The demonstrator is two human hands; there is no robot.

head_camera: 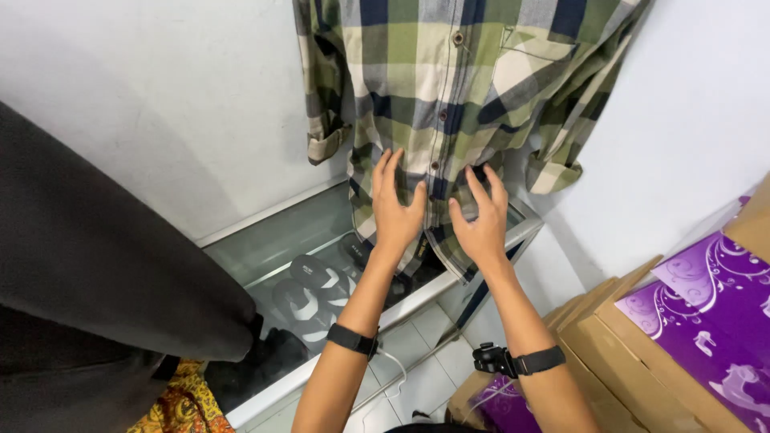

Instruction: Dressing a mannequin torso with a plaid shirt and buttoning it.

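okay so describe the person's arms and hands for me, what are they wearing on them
Both forearms are bare, with no sleeves and no gloves. The left hand has a plain black band on its wrist. The right hand has a black wrist strap carrying a small black device on the inner side.

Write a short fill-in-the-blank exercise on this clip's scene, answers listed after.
1. Both hands, the left hand and the right hand, lie flat on a hanging plaid ____.
2. Under the glass top of the case lie dark ____ with white markings.
3. Each wrist wears a black ____.
4. The cardboard boxes on the right carry ____ printed panels.

Missing words: shirt; sandals; band; purple
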